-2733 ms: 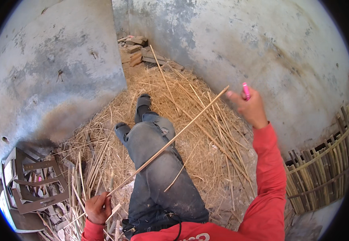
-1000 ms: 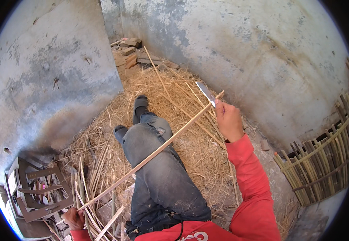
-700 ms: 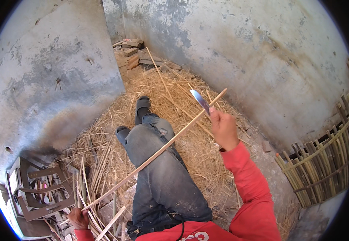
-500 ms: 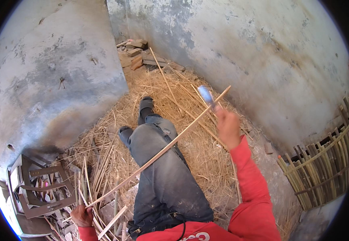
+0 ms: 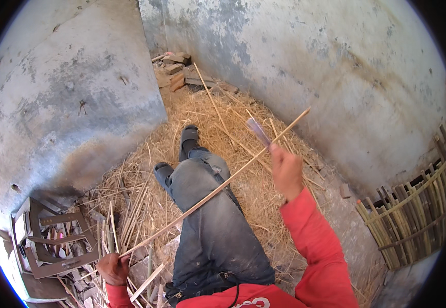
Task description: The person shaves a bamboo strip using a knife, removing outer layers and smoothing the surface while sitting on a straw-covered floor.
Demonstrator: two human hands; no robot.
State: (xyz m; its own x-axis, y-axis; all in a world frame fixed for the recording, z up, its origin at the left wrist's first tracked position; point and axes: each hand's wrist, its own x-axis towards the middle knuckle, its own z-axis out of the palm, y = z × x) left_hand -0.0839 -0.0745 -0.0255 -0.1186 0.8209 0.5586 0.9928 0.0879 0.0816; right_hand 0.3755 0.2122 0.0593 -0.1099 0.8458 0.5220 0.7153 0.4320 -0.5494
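A long, thin bamboo strip (image 5: 207,197) runs slantwise across my legs, from lower left to upper right. Its near end is pinched in my closed left hand (image 5: 113,268). Toward the far end, my right hand (image 5: 287,169) grips a knife (image 5: 258,132), whose blade lies across the strip and points up and left. The blade is slightly blurred, and the handle is hidden inside my fist. Beyond the knife, the tip of the strip sticks out past my right hand.
Straw-like shavings (image 5: 202,110) cover the floor around my legs (image 5: 217,236). Loose strips (image 5: 135,210) lie at left beside a brown metal frame (image 5: 61,246). Bricks (image 5: 174,64) are piled in the far corner. A slatted bamboo basket (image 5: 413,215) stands at right, by the wall (image 5: 346,87).
My right hand and the knife have shifted slightly nearer and the blade has swung a little left. My left hand has moved a little to the right and up, still holding the strip.
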